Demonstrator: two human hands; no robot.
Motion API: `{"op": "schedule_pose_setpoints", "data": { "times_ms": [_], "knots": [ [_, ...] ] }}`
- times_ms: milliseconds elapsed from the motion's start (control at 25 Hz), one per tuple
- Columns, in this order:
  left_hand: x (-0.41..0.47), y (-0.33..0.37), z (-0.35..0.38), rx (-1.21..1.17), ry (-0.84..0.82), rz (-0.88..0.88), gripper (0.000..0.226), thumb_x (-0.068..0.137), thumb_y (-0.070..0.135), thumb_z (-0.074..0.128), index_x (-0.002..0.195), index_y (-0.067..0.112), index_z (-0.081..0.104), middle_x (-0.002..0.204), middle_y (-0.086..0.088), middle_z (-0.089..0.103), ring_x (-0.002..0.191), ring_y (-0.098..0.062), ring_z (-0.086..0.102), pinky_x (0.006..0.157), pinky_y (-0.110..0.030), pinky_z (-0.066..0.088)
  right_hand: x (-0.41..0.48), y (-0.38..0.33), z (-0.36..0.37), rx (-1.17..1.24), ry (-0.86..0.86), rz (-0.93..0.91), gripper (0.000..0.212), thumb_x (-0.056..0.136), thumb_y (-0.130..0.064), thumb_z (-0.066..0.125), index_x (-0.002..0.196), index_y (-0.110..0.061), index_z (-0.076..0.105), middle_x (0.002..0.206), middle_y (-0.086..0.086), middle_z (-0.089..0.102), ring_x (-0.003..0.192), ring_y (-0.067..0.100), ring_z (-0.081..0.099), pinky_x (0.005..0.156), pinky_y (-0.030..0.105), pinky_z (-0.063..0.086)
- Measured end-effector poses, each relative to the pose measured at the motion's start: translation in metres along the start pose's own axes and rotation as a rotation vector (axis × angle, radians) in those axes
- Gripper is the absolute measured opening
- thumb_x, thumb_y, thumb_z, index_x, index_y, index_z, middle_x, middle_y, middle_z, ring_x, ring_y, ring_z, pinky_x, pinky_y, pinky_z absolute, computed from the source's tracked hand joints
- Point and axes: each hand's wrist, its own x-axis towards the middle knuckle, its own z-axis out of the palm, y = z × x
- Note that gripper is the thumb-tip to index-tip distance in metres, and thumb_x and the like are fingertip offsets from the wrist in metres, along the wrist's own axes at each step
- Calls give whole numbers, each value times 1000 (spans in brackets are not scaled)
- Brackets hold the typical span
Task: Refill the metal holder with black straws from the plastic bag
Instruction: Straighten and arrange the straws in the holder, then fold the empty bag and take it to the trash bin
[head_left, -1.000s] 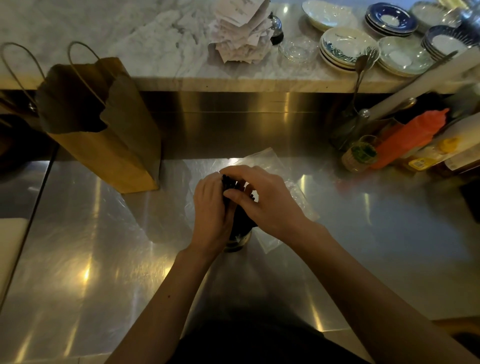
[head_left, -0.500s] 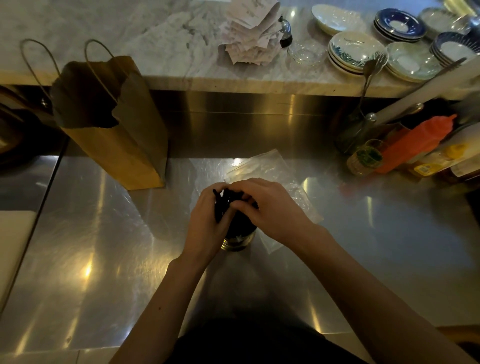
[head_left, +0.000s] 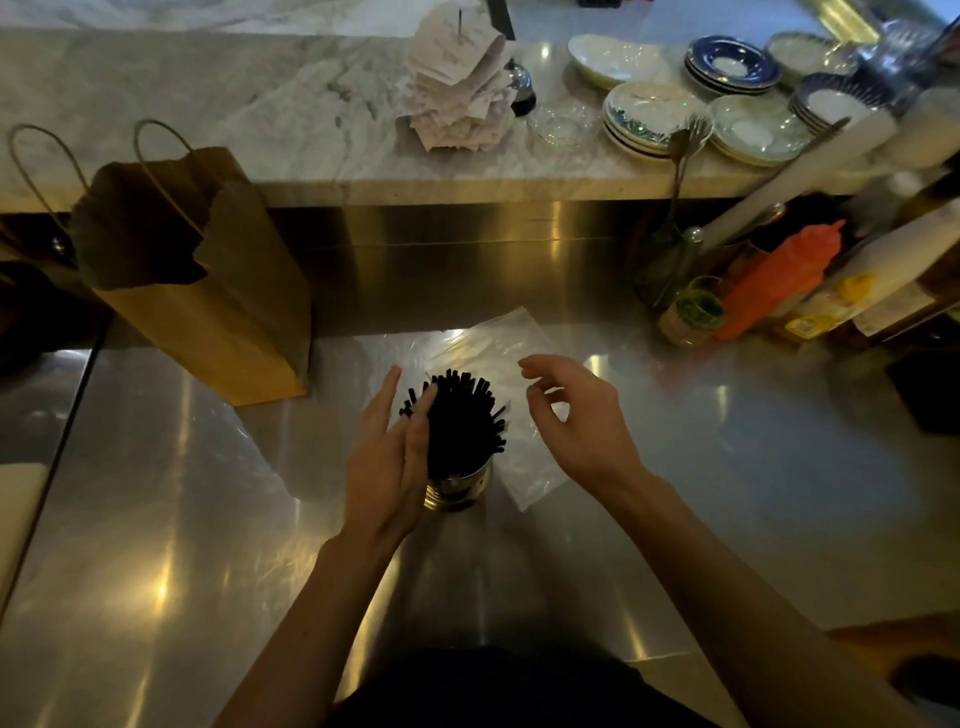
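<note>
A brushed steel counter (head_left: 208, 519) is stretching across the dim workspace, catching yellow glints of light. Nearest the person, two bare forearms are reaching forward over it. The left hand (head_left: 387, 457) is lying flat-fingered against the left side of the black straws (head_left: 460, 421), its straight fingers touching the bundle without curling round it. The right hand (head_left: 576, 415) is hovering just beside the bundle on the other side, apart from it, fingers loosely bent and holding nothing. The straws are standing packed in the metal holder (head_left: 457, 488), fanning out above its rim; the holder is sitting upright on the counter between the hands. Behind and to the right of it, the clear plastic bag (head_left: 519, 353) is lying flat on the steel, partly under the right hand. Farther left, a brown paper bag (head_left: 208, 312) is standing open. At the far right, an orange squeeze bottle (head_left: 779, 280) is leaning among other bottles. Beyond, a marble ledge (head_left: 208, 104) is carrying a stack of paper slips (head_left: 457, 98) and piled plates (head_left: 649, 114).
</note>
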Motion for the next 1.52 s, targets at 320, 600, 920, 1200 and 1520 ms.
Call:
{"op": "schedule_pose_setpoints", "data": {
  "times_ms": [320,600,920,1200,1520],
  "knots": [
    [-1,7,3,-2,42,93,53,99,49,31,150,34,28,159,5,28,145,-17,30,115,-45,33,-9,34,-8,101,50,159,30,92,-7,57,119,-19,61,107,-5,67,95,4,64,86,22,52],
    [-10,9,6,103,-61,-31,48,103,38,34,150,32,28,162,-3,21,144,-12,24,111,-14,27,29,121,6,-200,-338,520,71,88,-28,66,146,-10,29,145,18,41,131,36,44,106,42,40],
    [-46,59,22,-9,455,-49,44,95,1,54,131,26,48,128,5,55,121,-14,53,104,-31,43,56,189,24,-367,-401,524,65,88,-38,64,137,-7,35,133,20,47,121,39,49,100,50,45],
    [-88,71,49,-100,588,-103,26,86,4,50,103,22,60,96,-1,65,91,-17,64,83,-25,51,40,170,7,142,-266,592,23,95,-22,58,115,-11,57,111,15,63,84,28,64,62,28,54],
    [-75,65,38,-311,316,-162,21,92,3,55,104,18,65,101,3,69,97,-13,65,79,-13,49,-25,78,-82,587,-144,397,9,99,-14,53,105,-9,55,104,11,70,85,25,73,70,33,61]
  ]
}}
